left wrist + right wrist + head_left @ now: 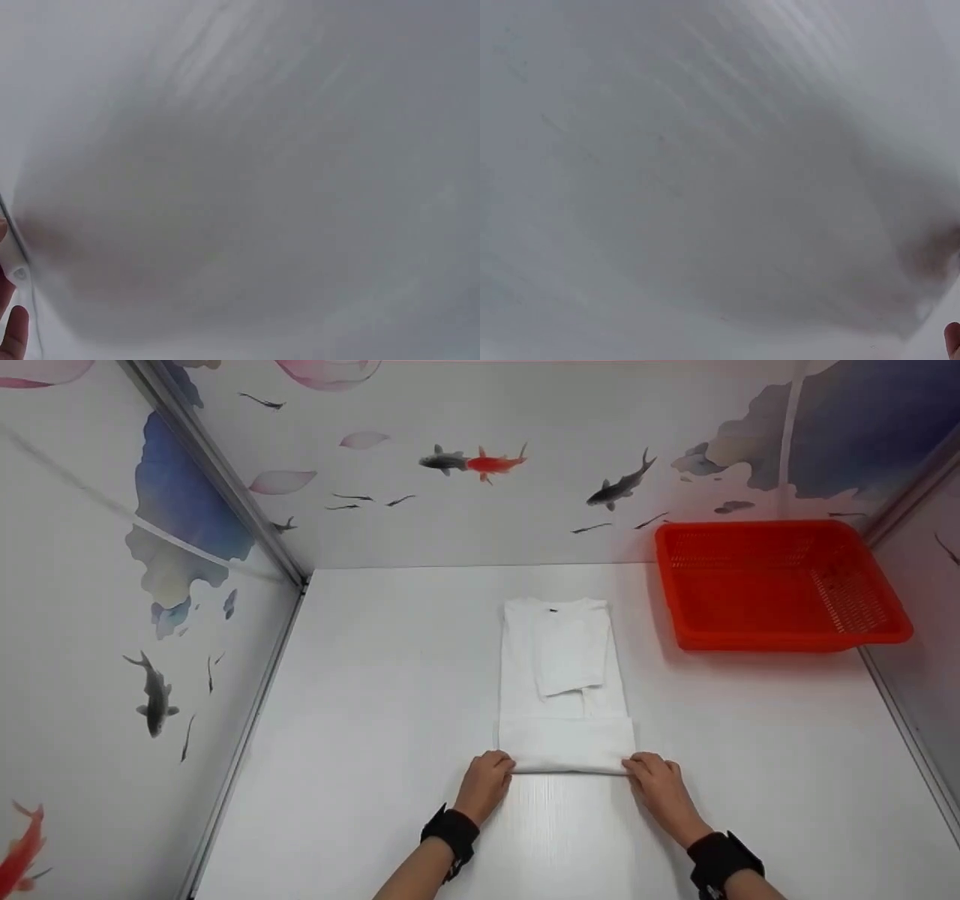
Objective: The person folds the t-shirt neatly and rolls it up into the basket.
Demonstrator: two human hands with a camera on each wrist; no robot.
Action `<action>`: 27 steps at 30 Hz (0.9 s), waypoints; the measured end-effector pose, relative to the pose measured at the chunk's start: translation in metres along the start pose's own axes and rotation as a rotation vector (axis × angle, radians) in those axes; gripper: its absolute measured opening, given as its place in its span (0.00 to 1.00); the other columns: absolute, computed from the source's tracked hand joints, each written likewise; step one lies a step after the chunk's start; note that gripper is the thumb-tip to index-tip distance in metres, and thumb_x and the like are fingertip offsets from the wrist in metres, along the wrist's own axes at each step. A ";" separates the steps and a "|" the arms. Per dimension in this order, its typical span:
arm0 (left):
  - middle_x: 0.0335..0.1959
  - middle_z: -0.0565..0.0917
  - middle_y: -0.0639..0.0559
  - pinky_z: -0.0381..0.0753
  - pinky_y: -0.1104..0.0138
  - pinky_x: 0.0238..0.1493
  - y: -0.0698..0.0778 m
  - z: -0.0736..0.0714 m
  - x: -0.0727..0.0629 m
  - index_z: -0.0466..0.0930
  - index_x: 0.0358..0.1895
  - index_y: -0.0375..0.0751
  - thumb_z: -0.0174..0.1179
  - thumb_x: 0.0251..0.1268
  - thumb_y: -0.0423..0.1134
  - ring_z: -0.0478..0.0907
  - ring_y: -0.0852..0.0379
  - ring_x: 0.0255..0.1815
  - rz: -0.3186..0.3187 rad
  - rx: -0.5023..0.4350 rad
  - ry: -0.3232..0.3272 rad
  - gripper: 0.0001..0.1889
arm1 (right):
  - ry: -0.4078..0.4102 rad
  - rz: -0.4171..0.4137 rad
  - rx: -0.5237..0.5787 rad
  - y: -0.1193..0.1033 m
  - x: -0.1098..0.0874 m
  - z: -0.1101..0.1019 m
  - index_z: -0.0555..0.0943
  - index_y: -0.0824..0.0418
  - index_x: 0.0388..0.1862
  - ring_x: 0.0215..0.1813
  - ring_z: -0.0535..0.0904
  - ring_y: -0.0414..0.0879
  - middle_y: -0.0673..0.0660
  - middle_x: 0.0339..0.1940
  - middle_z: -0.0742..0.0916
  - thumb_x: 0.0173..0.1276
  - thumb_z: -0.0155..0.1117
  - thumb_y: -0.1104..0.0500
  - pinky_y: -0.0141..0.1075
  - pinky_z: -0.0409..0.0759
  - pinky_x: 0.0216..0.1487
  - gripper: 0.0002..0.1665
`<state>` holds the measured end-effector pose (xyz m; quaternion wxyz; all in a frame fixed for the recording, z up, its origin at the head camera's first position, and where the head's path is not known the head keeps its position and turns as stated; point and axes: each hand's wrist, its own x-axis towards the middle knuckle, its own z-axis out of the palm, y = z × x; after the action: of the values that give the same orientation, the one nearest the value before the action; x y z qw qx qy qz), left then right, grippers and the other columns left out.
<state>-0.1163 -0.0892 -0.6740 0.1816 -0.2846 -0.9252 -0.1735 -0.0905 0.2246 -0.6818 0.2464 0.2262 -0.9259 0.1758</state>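
Note:
A white T-shirt [562,660] lies face down or up in a long narrow fold, collar toward the back wall, one sleeve laid flat over its body. Its hem end is turned up into a band [566,744] across the front. At the band's left front corner my left hand [486,784] pinches the folded edge. My right hand [664,791] pinches the opposite corner. In the left wrist view, fingers [16,334] show at the left border beside a bit of white cloth [13,262]. A single fingertip [952,339] appears low at the right in the right wrist view.
A red plastic basket [765,639] with perforated sides stands at the back right of the white table [390,675]. White panels painted with fish, such as the back wall [540,525], enclose the table at the back and sides. Each wrist wears a black band [452,836].

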 end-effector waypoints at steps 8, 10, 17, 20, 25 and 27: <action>0.33 0.80 0.52 0.77 0.70 0.36 -0.001 0.008 -0.001 0.83 0.30 0.40 0.74 0.44 0.27 0.79 0.57 0.37 0.031 0.075 0.094 0.11 | 0.035 -0.081 -0.107 -0.001 0.002 0.008 0.83 0.71 0.35 0.39 0.78 0.55 0.61 0.35 0.80 0.40 0.75 0.76 0.49 0.76 0.35 0.19; 0.32 0.80 0.52 0.77 0.71 0.35 -0.002 0.010 -0.001 0.83 0.29 0.39 0.74 0.44 0.26 0.79 0.57 0.36 0.030 0.085 0.119 0.10 | 0.052 -0.077 -0.103 -0.001 0.004 0.010 0.83 0.71 0.33 0.38 0.78 0.55 0.61 0.34 0.80 0.41 0.74 0.76 0.49 0.76 0.34 0.17; 0.29 0.79 0.53 0.76 0.71 0.33 -0.003 0.005 0.006 0.83 0.27 0.40 0.71 0.49 0.27 0.78 0.58 0.32 0.017 0.110 0.089 0.07 | 0.052 0.012 -0.053 -0.005 0.010 0.008 0.78 0.66 0.30 0.36 0.78 0.55 0.60 0.32 0.80 0.45 0.70 0.78 0.49 0.74 0.33 0.15; 0.29 0.80 0.53 0.76 0.71 0.33 -0.001 -0.003 0.002 0.84 0.28 0.40 0.71 0.51 0.27 0.79 0.58 0.32 0.017 0.056 0.048 0.06 | -0.019 0.059 -0.035 -0.010 0.007 -0.002 0.78 0.64 0.30 0.37 0.78 0.54 0.58 0.32 0.80 0.48 0.70 0.78 0.48 0.73 0.35 0.14; 0.30 0.82 0.54 0.76 0.71 0.35 0.007 -0.018 -0.014 0.84 0.31 0.41 0.69 0.55 0.28 0.79 0.59 0.33 0.021 -0.078 -0.043 0.05 | -0.230 0.159 0.007 -0.024 -0.005 -0.028 0.78 0.61 0.31 0.40 0.79 0.53 0.54 0.32 0.81 0.54 0.68 0.75 0.49 0.74 0.41 0.12; 0.30 0.82 0.55 0.76 0.72 0.37 0.011 -0.027 -0.019 0.84 0.32 0.41 0.67 0.57 0.28 0.79 0.60 0.33 0.023 -0.129 -0.088 0.04 | -0.310 0.208 0.034 -0.029 -0.008 -0.039 0.78 0.60 0.32 0.41 0.79 0.53 0.53 0.32 0.80 0.57 0.68 0.74 0.51 0.74 0.43 0.12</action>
<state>-0.0884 -0.1008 -0.6562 0.1239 -0.3139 -0.9158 -0.2178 -0.0551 0.2202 -0.6480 0.0773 0.1577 -0.9681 0.1789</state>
